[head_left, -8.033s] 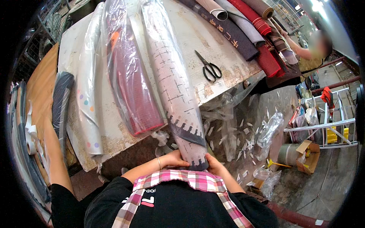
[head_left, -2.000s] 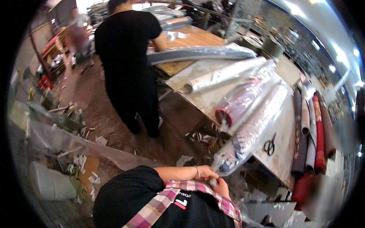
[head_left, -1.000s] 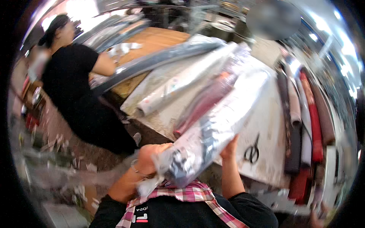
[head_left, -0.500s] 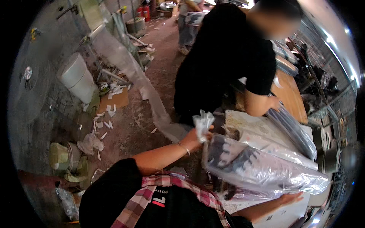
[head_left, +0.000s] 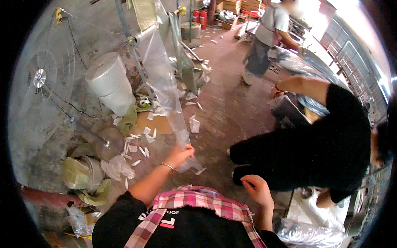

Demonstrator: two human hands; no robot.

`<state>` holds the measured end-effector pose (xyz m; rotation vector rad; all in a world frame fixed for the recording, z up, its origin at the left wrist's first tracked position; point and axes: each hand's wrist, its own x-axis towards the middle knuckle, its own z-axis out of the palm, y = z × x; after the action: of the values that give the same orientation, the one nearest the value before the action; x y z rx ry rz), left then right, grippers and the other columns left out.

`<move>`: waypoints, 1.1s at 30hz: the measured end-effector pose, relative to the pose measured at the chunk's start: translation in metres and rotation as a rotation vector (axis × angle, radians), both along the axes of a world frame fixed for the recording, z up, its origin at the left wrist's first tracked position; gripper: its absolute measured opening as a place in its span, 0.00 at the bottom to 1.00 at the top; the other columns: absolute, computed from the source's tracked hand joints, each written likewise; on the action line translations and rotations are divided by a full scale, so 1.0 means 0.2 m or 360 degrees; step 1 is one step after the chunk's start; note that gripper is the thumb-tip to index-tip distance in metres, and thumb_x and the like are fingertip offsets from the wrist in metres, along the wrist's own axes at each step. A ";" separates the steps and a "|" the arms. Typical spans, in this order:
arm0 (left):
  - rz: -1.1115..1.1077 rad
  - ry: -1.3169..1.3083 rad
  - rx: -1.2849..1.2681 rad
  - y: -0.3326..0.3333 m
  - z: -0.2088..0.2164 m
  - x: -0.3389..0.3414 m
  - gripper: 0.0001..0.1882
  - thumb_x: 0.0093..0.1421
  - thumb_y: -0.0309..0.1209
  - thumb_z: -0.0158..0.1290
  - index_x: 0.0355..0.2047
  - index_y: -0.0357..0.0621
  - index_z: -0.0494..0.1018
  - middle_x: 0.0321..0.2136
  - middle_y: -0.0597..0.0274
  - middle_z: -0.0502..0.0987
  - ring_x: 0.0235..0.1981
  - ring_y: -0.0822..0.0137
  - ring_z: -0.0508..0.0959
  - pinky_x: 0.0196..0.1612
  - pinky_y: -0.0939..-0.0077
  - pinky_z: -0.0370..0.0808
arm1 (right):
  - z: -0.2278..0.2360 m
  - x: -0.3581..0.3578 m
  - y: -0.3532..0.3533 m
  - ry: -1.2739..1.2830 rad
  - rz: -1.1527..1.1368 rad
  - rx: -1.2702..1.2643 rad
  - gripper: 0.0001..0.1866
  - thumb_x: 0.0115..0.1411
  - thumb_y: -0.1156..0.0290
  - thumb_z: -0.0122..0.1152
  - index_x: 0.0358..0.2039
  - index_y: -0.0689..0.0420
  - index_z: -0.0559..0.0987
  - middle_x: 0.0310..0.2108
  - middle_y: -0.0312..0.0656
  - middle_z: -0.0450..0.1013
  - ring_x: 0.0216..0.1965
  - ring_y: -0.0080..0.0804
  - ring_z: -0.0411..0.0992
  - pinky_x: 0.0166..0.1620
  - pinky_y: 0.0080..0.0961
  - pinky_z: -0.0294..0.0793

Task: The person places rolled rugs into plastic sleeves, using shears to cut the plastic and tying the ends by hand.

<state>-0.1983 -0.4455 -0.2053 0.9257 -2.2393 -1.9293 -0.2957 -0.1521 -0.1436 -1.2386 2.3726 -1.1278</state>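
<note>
Left hand: closed on plastic sheet, near its lower end.
Right hand: half curled, loose, holding nothing visible.
Plastic sheet: running from roller down to left hand, over scrap-strewn floor.
Wrapped roll: lying at lower right.
Fan: far left, beside white cylinder.

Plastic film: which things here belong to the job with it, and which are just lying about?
In the job:
- film, gripped by the left hand
- shiny wrapped bundle, probably

Just lying about, it seems:
- paper scraps
- cardboard
- crumpled plastic
</note>
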 end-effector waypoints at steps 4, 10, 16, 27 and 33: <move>0.0668 0.0229 0.0088 -0.58 -0.05 -0.08 0.07 0.49 0.32 0.47 0.25 0.42 0.69 0.16 0.68 0.69 0.13 0.79 0.62 0.14 0.86 0.58 | -0.10 -0.28 -0.47 -0.0244 0.0131 0.0117 0.07 0.47 0.72 0.53 0.28 0.59 0.73 0.28 0.45 0.70 0.31 0.39 0.68 0.34 0.27 0.67; 0.1412 0.0628 0.0249 -1.24 -0.11 -0.19 0.06 0.49 0.29 0.48 0.27 0.40 0.67 0.14 0.69 0.65 0.11 0.81 0.59 0.12 0.90 0.54 | -0.41 -0.95 -1.25 -0.0340 0.0389 0.0575 0.12 0.49 0.66 0.51 0.31 0.59 0.73 0.30 0.47 0.70 0.34 0.40 0.69 0.36 0.27 0.67; 0.1794 0.0263 0.0175 -1.74 -0.16 -0.16 0.05 0.48 0.29 0.49 0.24 0.42 0.68 0.12 0.72 0.62 0.10 0.81 0.57 0.11 0.87 0.52 | -0.57 -1.67 -2.52 -0.0163 0.0646 0.0422 0.13 0.49 0.70 0.51 0.36 0.59 0.71 0.33 0.46 0.70 0.33 0.36 0.68 0.37 0.26 0.66; 0.2243 -0.0328 0.0304 -2.08 -0.44 -0.09 0.07 0.43 0.31 0.49 0.14 0.42 0.67 0.08 0.71 0.62 0.09 0.78 0.60 0.12 0.82 0.57 | -0.99 -2.07 -4.61 -0.0820 0.0484 0.0309 0.41 0.40 0.63 0.62 0.52 0.58 0.51 0.43 0.49 0.62 0.43 0.35 0.63 0.45 0.24 0.62; 0.1917 -0.0436 0.0323 -2.56 -0.50 -0.65 0.05 0.46 0.31 0.50 0.20 0.44 0.68 0.08 0.72 0.60 0.08 0.80 0.58 0.10 0.86 0.55 | -0.86 -2.21 -5.25 -0.0191 0.0148 0.0197 0.47 0.37 0.62 0.64 0.53 0.58 0.47 0.45 0.51 0.60 0.44 0.37 0.63 0.44 0.26 0.63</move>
<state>-0.3281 -0.9570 -0.3053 1.9940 -0.9845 -1.4241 -0.7370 -1.2023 -0.3148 -1.1914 2.2360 -0.9830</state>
